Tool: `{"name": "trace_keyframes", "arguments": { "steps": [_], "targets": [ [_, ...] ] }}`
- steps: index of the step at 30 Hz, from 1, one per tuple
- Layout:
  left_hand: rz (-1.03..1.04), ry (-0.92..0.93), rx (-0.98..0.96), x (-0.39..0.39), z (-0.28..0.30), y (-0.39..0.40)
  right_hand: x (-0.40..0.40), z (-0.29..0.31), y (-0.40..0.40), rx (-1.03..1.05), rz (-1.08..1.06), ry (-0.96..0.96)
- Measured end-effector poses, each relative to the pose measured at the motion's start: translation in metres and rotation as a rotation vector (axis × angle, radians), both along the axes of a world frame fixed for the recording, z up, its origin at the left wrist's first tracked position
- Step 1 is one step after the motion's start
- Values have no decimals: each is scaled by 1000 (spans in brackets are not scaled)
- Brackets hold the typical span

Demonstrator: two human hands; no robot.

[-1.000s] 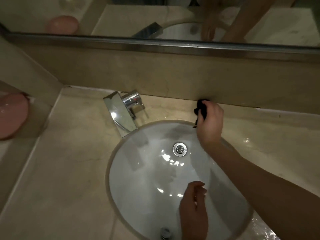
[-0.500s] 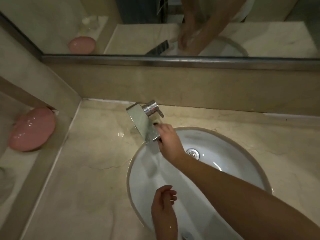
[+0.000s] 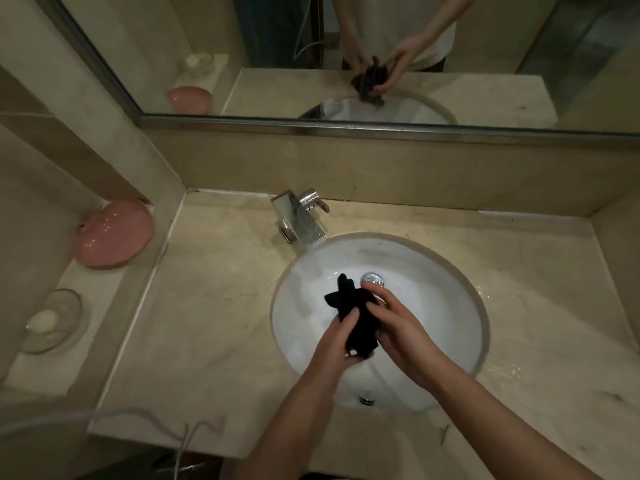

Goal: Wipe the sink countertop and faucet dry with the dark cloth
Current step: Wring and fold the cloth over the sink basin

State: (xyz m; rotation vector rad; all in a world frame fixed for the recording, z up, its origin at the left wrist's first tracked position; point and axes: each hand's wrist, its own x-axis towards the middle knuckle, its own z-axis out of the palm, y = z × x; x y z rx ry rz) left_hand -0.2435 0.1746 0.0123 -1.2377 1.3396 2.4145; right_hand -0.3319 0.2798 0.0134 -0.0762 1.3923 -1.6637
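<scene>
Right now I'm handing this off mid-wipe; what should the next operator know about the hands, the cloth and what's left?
Left hand and right hand both grip the bunched dark cloth, held above the white sink basin.
Nothing is touching the chrome faucet.
Done: cannot judge which areas are dry.
Left: droplets glisten on the countertop at the basin's right rim; wipe there, then check the faucet.
</scene>
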Motion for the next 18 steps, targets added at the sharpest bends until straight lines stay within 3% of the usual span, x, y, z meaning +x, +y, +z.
{"name": "trace_keyframes", "arguments": {
  "steps": [3, 5, 6, 8, 9, 11, 13, 18],
  "targets": [
    [-27, 54, 5, 4, 13, 4, 16, 31, 16, 166, 199, 427],
    [-134, 87, -91, 10, 18, 6, 18, 37, 29, 255, 211, 654],
    [-177, 84, -145, 13, 19, 5, 17, 40, 35, 267, 145, 684],
    [-249, 30, -206, 16, 24, 2, 12, 46, 41, 305, -38, 568],
    [-302, 16, -228, 17, 27, 0, 9, 50, 42, 332, -33, 482],
    [-447, 30, -298, 17, 31, -3, 4, 54, 42, 296, 189, 430],
    [-563, 47, -415, 15, 38, -5, 2, 55, 42, 284, 319, 523],
    [-677, 140, -830, 12, 46, -15, -13, 61, 54, 413, 358, 782]
  ]
}}
